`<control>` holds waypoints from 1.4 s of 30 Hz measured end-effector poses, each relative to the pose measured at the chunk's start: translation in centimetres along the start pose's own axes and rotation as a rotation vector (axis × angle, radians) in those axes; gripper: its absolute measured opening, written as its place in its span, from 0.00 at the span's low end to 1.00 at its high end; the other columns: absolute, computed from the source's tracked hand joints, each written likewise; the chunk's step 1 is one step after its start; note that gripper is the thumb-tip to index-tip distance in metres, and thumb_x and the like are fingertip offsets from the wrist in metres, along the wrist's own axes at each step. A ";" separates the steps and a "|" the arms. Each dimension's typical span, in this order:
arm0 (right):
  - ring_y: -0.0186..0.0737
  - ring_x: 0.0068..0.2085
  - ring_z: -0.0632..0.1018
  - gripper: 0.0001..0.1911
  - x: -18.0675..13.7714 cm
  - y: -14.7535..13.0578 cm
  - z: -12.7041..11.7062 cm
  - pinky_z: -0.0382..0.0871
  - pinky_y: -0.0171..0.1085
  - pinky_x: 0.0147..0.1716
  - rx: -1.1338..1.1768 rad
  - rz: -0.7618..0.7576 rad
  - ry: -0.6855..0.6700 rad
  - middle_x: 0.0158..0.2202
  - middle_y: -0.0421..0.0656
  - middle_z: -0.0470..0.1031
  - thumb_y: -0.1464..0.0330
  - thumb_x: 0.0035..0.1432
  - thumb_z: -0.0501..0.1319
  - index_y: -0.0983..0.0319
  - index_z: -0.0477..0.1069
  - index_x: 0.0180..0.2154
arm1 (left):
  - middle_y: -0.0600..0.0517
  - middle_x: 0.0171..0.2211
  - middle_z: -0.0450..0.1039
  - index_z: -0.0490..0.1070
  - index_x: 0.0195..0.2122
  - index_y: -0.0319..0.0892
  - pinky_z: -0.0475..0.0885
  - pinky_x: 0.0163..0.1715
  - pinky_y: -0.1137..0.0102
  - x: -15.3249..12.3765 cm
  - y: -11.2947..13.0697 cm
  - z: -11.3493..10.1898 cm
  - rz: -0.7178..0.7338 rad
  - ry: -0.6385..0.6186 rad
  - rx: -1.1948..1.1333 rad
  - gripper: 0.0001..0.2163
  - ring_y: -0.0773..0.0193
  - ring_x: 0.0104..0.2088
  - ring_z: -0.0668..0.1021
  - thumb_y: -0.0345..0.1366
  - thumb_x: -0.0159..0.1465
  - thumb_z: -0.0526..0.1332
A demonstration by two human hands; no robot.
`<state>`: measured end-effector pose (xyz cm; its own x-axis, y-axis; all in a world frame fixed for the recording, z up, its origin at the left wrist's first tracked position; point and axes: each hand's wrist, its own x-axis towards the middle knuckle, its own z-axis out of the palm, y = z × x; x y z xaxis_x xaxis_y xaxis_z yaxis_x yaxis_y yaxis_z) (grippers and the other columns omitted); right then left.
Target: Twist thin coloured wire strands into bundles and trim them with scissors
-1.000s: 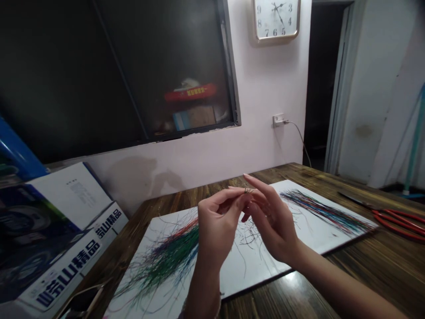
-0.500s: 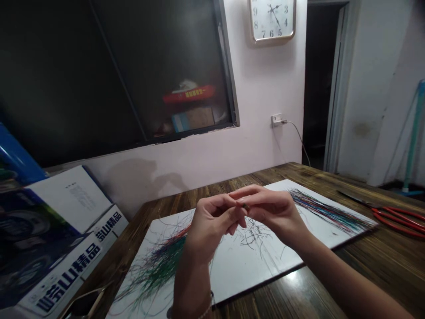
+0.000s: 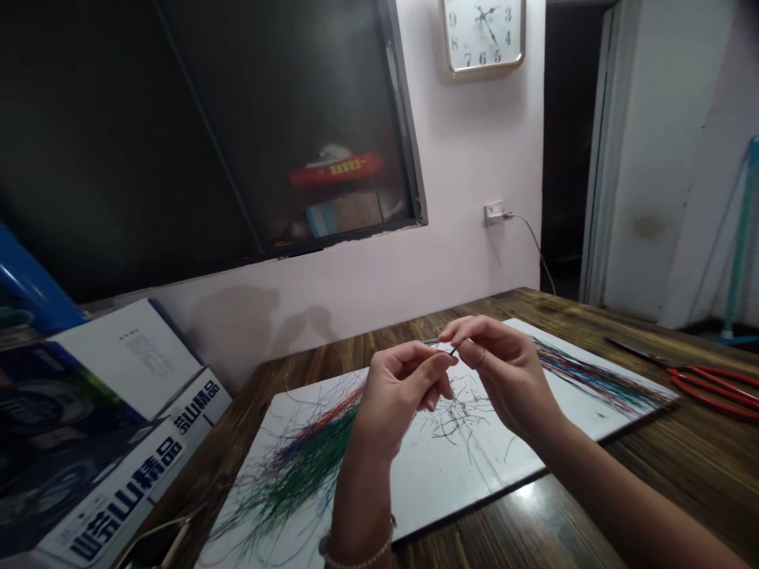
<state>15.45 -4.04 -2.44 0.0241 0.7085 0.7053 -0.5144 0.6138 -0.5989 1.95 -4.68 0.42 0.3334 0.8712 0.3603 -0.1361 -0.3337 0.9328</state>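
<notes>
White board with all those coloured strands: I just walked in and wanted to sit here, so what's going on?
Someone's left hand pinches a small dark piece above the white board; the right hand meets it at the fingertips, though its grip is too small to make out. Coloured strands lie in a bundle on each side of the board, with loose dark strands between. Red-handled scissors lie to the right on the wooden table.
</notes>
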 end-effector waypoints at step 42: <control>0.32 0.30 0.70 0.15 -2.5 -2.1 2.9 0.72 0.35 0.27 0.245 -0.073 -0.208 0.30 0.37 0.66 0.82 0.49 0.63 0.58 0.65 0.33 | 0.55 0.13 0.68 0.70 0.18 0.40 0.54 0.09 0.77 -1.4 0.5 -0.2 0.014 -0.207 -0.068 0.14 0.75 0.10 0.63 0.43 0.50 0.70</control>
<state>13.95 -8.13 -1.81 -0.0942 0.5633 0.8208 -0.7090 0.5408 -0.4526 1.26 -5.98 0.35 0.5144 0.7719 0.3736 -0.2023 -0.3141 0.9276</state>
